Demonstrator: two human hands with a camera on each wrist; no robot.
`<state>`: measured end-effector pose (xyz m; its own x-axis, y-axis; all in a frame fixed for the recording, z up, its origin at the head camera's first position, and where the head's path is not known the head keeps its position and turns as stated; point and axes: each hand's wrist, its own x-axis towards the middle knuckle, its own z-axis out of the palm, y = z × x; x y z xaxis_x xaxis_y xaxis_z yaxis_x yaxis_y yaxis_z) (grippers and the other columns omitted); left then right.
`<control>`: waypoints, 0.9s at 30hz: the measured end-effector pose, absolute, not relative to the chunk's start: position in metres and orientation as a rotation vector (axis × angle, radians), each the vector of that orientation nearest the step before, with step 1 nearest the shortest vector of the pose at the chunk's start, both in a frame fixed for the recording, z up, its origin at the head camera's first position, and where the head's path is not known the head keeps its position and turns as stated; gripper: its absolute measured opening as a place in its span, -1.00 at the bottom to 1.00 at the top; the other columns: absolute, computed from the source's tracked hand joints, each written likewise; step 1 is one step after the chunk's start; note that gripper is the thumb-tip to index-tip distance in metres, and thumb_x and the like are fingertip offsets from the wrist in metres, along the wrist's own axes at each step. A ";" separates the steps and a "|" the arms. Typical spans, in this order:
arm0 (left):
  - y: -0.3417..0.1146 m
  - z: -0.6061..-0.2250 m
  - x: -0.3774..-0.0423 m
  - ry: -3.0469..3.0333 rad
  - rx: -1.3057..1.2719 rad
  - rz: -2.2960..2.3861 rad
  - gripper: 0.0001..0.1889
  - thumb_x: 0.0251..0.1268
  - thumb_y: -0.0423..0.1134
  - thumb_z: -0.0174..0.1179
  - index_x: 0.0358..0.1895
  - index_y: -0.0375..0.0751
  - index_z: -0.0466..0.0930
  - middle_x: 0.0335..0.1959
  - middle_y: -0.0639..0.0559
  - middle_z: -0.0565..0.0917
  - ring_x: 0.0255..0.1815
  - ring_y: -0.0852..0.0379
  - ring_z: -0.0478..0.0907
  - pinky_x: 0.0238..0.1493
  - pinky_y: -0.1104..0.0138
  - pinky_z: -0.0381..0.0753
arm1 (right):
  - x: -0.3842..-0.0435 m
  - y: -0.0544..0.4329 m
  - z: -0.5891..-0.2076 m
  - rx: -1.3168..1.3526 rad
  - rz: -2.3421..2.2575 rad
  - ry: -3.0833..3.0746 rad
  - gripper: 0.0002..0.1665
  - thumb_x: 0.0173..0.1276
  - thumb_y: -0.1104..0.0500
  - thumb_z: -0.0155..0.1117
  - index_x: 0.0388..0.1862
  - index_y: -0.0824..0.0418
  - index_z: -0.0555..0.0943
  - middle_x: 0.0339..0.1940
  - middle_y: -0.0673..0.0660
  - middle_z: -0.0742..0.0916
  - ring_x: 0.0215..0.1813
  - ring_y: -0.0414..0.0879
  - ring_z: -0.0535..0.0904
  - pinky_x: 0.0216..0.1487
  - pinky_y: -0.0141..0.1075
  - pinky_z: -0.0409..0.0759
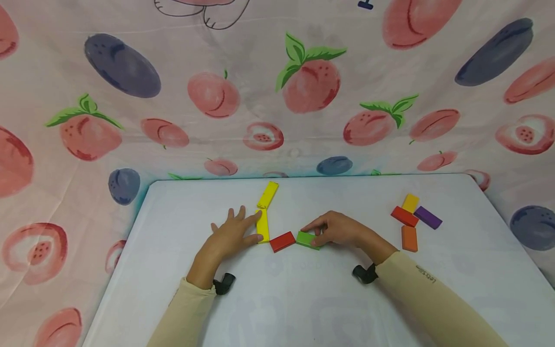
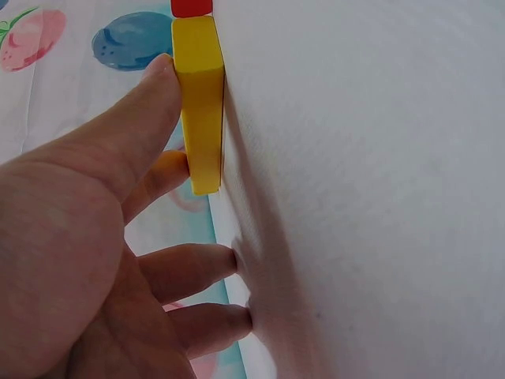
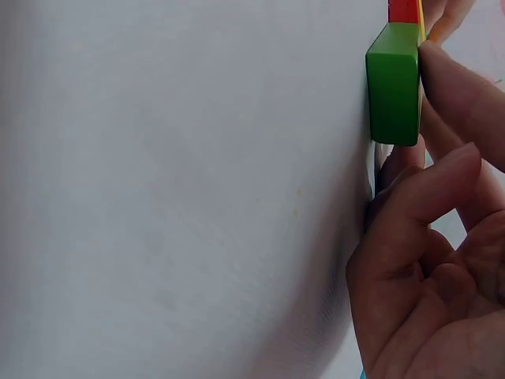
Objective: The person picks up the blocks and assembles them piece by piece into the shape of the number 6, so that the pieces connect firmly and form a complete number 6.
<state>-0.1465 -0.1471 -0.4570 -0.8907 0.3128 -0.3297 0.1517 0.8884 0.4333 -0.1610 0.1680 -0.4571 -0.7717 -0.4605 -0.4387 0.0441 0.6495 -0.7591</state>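
Two yellow blocks, a red block (image 1: 283, 242) and a green block (image 1: 307, 239) form a bent line on the white table. My left hand (image 1: 230, 237) has its fingers spread, with the thumb and index fingertips touching the near yellow block (image 1: 264, 224). Beyond that one, the far yellow block (image 1: 268, 194) slants away to the right. The thumb and index finger of my right hand (image 1: 340, 229) pinch the green block, whose left end meets the red one. In the right wrist view, the other fingers of that hand are curled beside the green block (image 3: 394, 95).
On the right, an amber block (image 1: 410, 203), a second red block (image 1: 404, 217), a purple block (image 1: 428, 217) and an orange block (image 1: 409, 239) lie clustered. Behind the white table (image 1: 299, 303) hangs a fruit-print cloth (image 1: 260, 58). Black wrist cameras (image 1: 224, 284) sit at both cuffs.
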 end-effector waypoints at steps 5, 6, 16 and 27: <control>-0.148 -0.456 -0.147 2.656 0.338 0.560 -0.26 0.37 0.14 0.28 0.58 0.28 0.25 0.67 -0.26 0.07 0.67 -0.45 -0.18 0.28 -0.66 -0.14 | -0.163 0.170 -0.460 -0.326 -1.059 2.244 -0.57 0.21 0.21 0.54 0.09 -0.03 0.79 -0.35 0.07 0.64 -0.25 -0.04 0.47 -0.36 -0.30 0.39; -0.148 -0.456 -0.147 2.655 0.337 0.559 -0.26 0.37 0.14 0.28 0.58 0.27 0.25 0.67 -0.26 0.07 0.67 -0.45 -0.18 0.28 -0.65 -0.14 | -0.163 0.170 -0.460 -0.327 -1.059 2.244 -0.57 0.21 0.21 0.53 0.09 -0.03 0.79 -0.35 0.07 0.64 -0.25 -0.03 0.48 -0.35 -0.30 0.40; -0.147 -0.456 -0.147 2.655 0.336 0.564 -0.26 0.37 0.14 0.28 0.58 0.27 0.24 0.67 -0.25 0.07 0.67 -0.45 -0.19 0.29 -0.65 -0.15 | -0.164 0.170 -0.463 -0.342 -1.060 2.259 -0.58 0.22 0.19 0.53 0.09 -0.04 0.79 -0.37 0.06 0.65 -0.28 -0.04 0.48 -0.35 -0.29 0.39; -0.147 -0.457 -0.148 2.662 0.342 0.554 -0.26 0.37 0.13 0.29 0.58 0.25 0.25 0.66 -0.26 0.07 0.67 -0.46 -0.18 0.27 -0.66 -0.15 | -0.163 0.169 -0.463 -0.349 -1.040 2.264 -0.58 0.23 0.16 0.54 0.09 -0.06 0.79 -0.38 0.05 0.65 -0.25 -0.04 0.49 -0.34 -0.29 0.40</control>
<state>-0.1478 -0.1472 -0.4572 -0.8906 0.3120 -0.3310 0.1539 0.8914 0.4262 -0.1635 0.1694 -0.4633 -0.7758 -0.4682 -0.4231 0.0160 0.6556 -0.7549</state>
